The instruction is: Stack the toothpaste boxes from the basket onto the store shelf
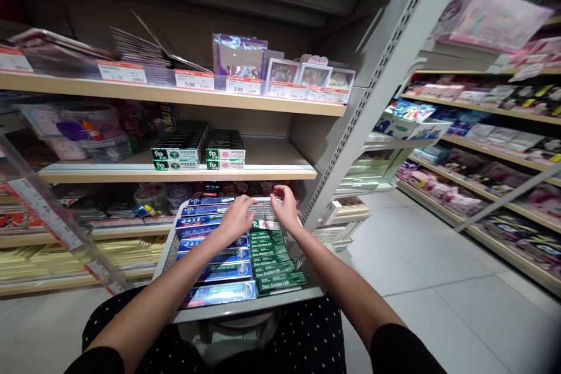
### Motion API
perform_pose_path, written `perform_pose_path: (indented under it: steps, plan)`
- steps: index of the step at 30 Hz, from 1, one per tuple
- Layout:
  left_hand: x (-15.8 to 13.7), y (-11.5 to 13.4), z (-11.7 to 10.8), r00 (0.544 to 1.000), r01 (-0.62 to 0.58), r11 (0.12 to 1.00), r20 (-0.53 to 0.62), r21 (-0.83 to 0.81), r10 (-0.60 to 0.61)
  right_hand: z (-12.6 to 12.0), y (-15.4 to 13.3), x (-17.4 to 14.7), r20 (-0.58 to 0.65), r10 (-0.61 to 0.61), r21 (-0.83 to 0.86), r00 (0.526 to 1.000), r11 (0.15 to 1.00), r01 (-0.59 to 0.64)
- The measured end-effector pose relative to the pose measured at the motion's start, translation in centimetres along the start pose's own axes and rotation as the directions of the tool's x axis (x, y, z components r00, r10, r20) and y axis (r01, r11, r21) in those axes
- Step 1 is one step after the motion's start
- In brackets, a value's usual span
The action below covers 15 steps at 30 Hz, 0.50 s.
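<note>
Basket point(236, 310) seen at knees point(307, 336), filled with blue boxes point(225, 272) at left, green boxes point(274, 269) at right. Left hand point(238, 219) held over boxes, right hand point(284, 208) near far rim; fingers loosely bent, grip cannot be told. Beyond, green stacks point(177, 153) set on shelf point(272, 174); tags point(190, 80) fixed along higher shelf point(175, 93).

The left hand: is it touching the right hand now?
Apart. The head view shows a gap between the left hand and the right hand, with the basket mesh visible through it.
</note>
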State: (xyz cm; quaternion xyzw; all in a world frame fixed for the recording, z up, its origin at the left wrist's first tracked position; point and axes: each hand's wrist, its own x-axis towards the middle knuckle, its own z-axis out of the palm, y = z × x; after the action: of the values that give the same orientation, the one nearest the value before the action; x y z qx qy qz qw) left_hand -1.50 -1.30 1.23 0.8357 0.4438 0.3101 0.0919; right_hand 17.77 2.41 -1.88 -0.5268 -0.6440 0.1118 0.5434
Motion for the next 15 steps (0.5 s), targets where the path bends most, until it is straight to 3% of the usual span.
perform_pose_path:
  steps: [3, 7, 10, 15]
  plan:
    - [0.2, 1.0, 1.3, 0.983, -0.060, 0.983, 0.182, 0.173, 0.028, -0.9, 0.9, -0.8, 0.216, 0.020, -0.198, 0.976, 0.980, 0.023]
    - [1.4, 2.0, 3.4, 0.913, -0.134, 0.913, 0.406, 0.385, -0.037, -1.0, 1.8, -1.1, 0.504, 0.180, -0.493, 0.844, 0.863, 0.110]
    - [2.6, 2.0, 5.3, 0.879, -0.123, 0.892, 0.464, 0.436, -0.105, -0.5, 2.4, -1.3, 0.577, 0.259, -0.555, 0.775, 0.820, 0.139]
    - [4.0, 0.9, 8.5, 0.848, -0.080, 0.878, 0.496, 0.473, -0.190, 0.3, 3.7, -2.0, 0.594, 0.325, -0.607, 0.736, 0.781, 0.145]
